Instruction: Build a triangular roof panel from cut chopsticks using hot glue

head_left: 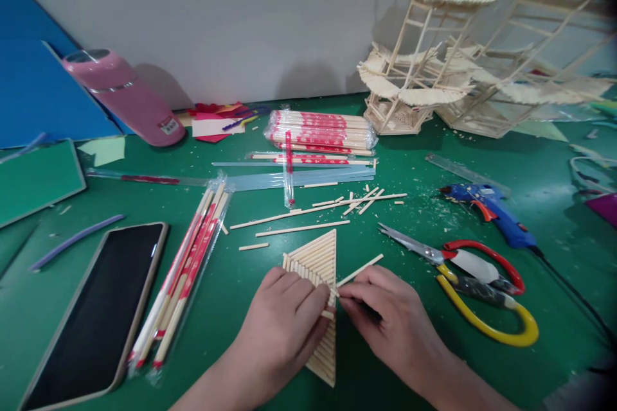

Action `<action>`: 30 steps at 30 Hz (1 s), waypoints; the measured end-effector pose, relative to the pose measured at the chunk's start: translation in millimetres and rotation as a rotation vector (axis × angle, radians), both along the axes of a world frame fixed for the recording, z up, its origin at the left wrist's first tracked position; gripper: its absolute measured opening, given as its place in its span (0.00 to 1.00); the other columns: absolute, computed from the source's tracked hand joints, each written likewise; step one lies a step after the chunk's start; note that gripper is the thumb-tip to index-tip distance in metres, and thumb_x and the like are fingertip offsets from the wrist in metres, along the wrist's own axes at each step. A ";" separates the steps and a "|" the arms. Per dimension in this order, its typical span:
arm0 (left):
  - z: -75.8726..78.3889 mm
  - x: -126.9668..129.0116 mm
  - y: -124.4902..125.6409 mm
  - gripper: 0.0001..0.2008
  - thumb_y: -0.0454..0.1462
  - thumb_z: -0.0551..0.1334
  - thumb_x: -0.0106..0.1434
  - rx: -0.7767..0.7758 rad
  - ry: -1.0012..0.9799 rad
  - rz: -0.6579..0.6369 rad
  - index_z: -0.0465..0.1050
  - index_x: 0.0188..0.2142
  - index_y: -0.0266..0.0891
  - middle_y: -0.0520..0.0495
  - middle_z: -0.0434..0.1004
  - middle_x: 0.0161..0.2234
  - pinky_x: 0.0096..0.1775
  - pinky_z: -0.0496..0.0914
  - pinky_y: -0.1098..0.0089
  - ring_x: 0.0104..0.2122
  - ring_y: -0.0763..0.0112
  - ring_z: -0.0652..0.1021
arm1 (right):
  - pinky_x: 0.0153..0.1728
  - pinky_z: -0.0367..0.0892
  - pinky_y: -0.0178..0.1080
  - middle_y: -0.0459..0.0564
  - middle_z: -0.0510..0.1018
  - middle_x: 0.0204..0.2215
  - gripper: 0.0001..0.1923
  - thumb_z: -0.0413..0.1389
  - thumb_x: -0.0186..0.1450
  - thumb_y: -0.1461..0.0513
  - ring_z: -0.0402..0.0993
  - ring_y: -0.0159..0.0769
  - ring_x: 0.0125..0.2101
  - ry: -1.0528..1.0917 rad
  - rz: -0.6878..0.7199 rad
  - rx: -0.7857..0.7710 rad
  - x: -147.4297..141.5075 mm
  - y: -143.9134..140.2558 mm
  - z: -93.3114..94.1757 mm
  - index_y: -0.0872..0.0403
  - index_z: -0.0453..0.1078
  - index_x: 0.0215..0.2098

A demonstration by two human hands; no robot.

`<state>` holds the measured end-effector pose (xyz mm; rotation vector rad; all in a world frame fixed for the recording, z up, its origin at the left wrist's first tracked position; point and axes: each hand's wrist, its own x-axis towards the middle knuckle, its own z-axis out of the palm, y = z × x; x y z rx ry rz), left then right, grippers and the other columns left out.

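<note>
A panel of thin wooden sticks (322, 255), laid side by side into a pointed shape, lies under my hands. My left hand (288, 311) is closed over its middle and grips it, hiding part of the sticks. A short stick end (327, 314) pokes out by the left thumb. At the panel's right edge, my right hand (393, 308) is pinched on a small wooden stick, mostly covered by the fingertips. A longer loose stick (361, 270) slants up just behind the right fingers. Scissors with red and yellow handles (453, 263) lie open right of that hand.
A blue glue gun (496, 205) lies at the right. Wrapped chopsticks (187, 276) and a phone (96, 314) are at the left. Behind stand a chopstick bundle (322, 130), a pink bottle (125, 96) and stick-built towers (414, 77). Cut sticks (303, 228) are scattered mid-table.
</note>
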<state>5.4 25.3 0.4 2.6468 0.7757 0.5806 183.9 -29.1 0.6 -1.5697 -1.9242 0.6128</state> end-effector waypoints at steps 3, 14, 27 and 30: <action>0.0 0.2 -0.3 0.07 0.32 0.52 0.62 -0.002 0.002 -0.003 0.67 0.38 0.38 0.49 0.70 0.25 0.30 0.59 0.66 0.25 0.67 0.68 | 0.29 0.62 0.35 0.47 0.71 0.27 0.08 0.50 0.63 0.66 0.66 0.32 0.29 -0.003 -0.001 0.011 -0.4 -0.5 -0.9 0.52 0.71 0.35; -0.8 -0.3 -0.5 0.07 0.32 0.52 0.62 -0.006 0.004 -0.009 0.67 0.38 0.37 0.49 0.70 0.25 0.30 0.58 0.66 0.26 0.67 0.68 | 0.29 0.62 0.35 0.47 0.71 0.27 0.07 0.51 0.62 0.66 0.66 0.33 0.30 0.022 -0.024 0.008 -1.1 -1.7 -4.1 0.51 0.70 0.36; -1.6 -0.7 -0.7 0.07 0.32 0.52 0.62 -0.009 0.004 -0.014 0.67 0.38 0.37 0.49 0.69 0.25 0.30 0.57 0.66 0.26 0.67 0.67 | 0.28 0.59 0.36 0.47 0.68 0.27 0.09 0.49 0.64 0.66 0.63 0.33 0.29 -0.018 0.007 -0.037 -1.3 -0.8 1.1 0.51 0.70 0.35; -0.6 -0.3 -0.6 0.07 0.32 0.52 0.62 -0.011 -0.006 -0.011 0.67 0.38 0.37 0.49 0.70 0.25 0.30 0.57 0.66 0.26 0.67 0.67 | 0.29 0.59 0.36 0.47 0.68 0.27 0.09 0.49 0.63 0.66 0.64 0.32 0.30 -0.004 0.018 -0.044 0.0 -1.2 1.0 0.51 0.70 0.35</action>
